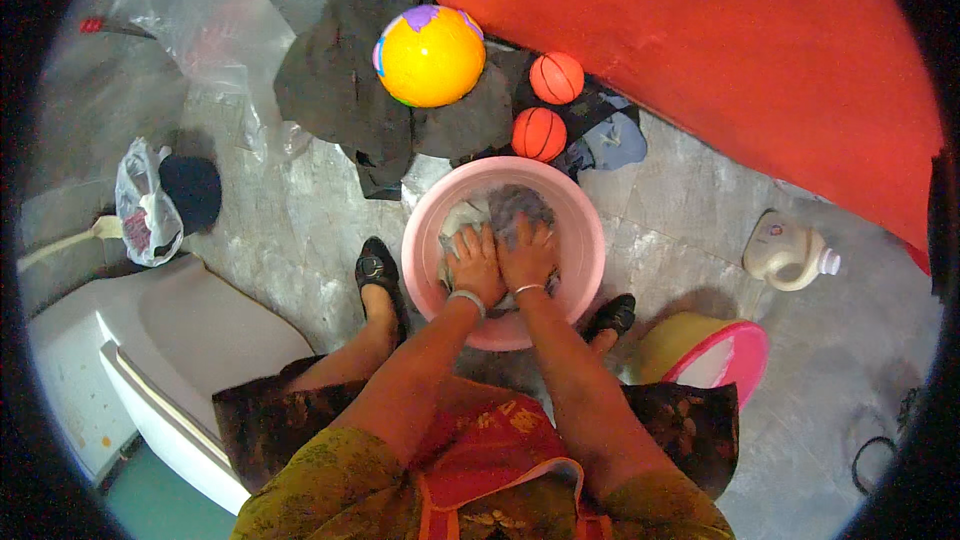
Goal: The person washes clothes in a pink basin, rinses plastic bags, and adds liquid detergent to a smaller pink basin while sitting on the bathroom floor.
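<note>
A round pink plastic basin [503, 335] stands on the floor between my feet, with wet cloth [523, 202] in it, partly dark grey and partly pale. Inside the basin, my left hand [477, 264] presses on the paler cloth at the left, its fingers slightly apart. Beside it my right hand [529, 255] lies on the darker cloth, fingers spread. Both palms face down, close together. Whether any cloth is pinched under the fingers is hidden.
Beyond the basin lie dark clothes [330, 67], a yellow ball [439, 60] and two small orange balls [556, 78]. A jug [784, 251] and a tipped pink-rimmed bucket [750, 360] are at right. A plastic bag [148, 202] and a grey chair-like object [195, 330] are left; red sheeting [712, 37] covers the upper right.
</note>
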A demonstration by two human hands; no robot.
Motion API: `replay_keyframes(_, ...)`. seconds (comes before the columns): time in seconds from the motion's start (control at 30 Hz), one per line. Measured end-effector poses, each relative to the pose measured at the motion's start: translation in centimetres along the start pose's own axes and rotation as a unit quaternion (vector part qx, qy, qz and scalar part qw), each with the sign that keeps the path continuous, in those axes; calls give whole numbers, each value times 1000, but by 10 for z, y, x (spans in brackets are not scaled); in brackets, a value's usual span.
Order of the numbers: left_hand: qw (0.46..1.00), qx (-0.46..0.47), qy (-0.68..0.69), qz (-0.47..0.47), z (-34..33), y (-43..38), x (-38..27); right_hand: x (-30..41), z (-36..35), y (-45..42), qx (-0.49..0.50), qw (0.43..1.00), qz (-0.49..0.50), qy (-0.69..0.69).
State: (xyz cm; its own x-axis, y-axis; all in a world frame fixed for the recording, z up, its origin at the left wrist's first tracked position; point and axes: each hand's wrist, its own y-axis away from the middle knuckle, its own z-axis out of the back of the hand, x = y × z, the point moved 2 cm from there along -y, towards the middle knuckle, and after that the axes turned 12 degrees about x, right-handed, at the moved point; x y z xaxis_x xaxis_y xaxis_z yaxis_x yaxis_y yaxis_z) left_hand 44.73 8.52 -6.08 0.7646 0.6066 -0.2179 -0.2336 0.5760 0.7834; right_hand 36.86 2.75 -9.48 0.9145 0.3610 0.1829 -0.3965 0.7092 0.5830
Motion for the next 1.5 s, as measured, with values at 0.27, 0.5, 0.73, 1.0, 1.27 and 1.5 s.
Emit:
replay_keyframes(0.27, 991, 6, 38, -127, -8, -66, 7, -35, -14, -69, 202, 979, 16, 8)
replay_keyframes(0.5, 855, -35, 478, -200, 84, -36, 22, 0, 84, -18, 40, 973, 223, -45)
replay_keyframes(0.73, 987, -71, 127, -63, 21, -26, 32, -10, 65, 61, 181, 935, 238, -191)
replay_keyframes(1.0, 978, -109, 176, -1, -48, -11, 4, 3, 0, 14, 77, 995, 4, -62)
replay_keyframes(1.27, 987, -68, 51, -135, -21, -72, 1, -22, -12, -54, 211, 956, -40, -198)
replay_keyframes(1.5, 702, -7, 684, -198, 62, -13, 2, -6, 80, -5, 63, 955, 145, -253)
